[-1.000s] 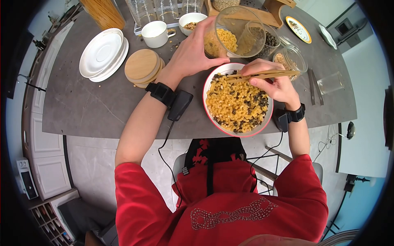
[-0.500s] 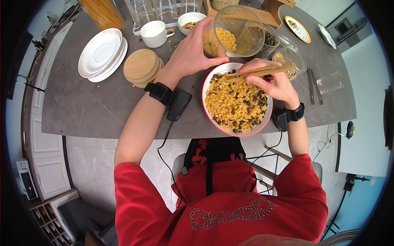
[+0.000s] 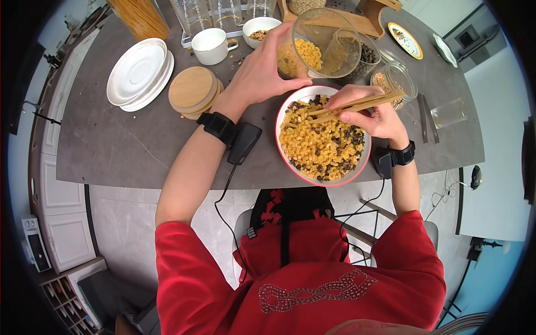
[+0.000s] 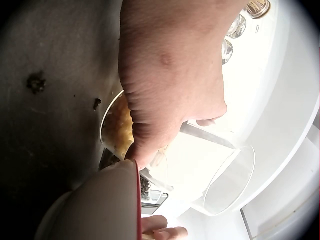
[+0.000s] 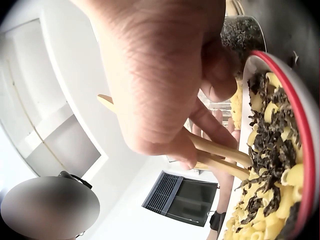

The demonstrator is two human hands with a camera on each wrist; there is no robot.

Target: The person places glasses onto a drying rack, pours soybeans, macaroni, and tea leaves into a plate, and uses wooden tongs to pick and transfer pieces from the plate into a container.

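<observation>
My left hand (image 3: 262,78) holds a clear glass jar (image 3: 307,58) with yellow macaroni in its bottom, tilted behind the bowl. In the left wrist view the thumb lies right at the bowl's red edge. My right hand (image 3: 377,118) pinches wooden tongs (image 3: 363,104) over the red-rimmed white bowl (image 3: 277,137). Yellow macaroni (image 3: 312,139) fills that bowl, mixed with dark curled dried leaves (image 5: 272,150). The right wrist view shows both tong tips (image 5: 242,172) in among the leaves and macaroni, slightly apart.
Behind the bowl stand a jar of dark leaves (image 3: 368,54) and an open glass jar of grains (image 3: 406,78). Metal tweezers (image 3: 430,120) and a small glass (image 3: 449,113) lie at right. Stacked white plates (image 3: 134,72), wooden lids (image 3: 192,89) and a white cup (image 3: 210,47) stand at left.
The tong tips have shifted from the bowl's far edge slightly toward the person, and their ends have spread. The left hand and its jar stay in place.
</observation>
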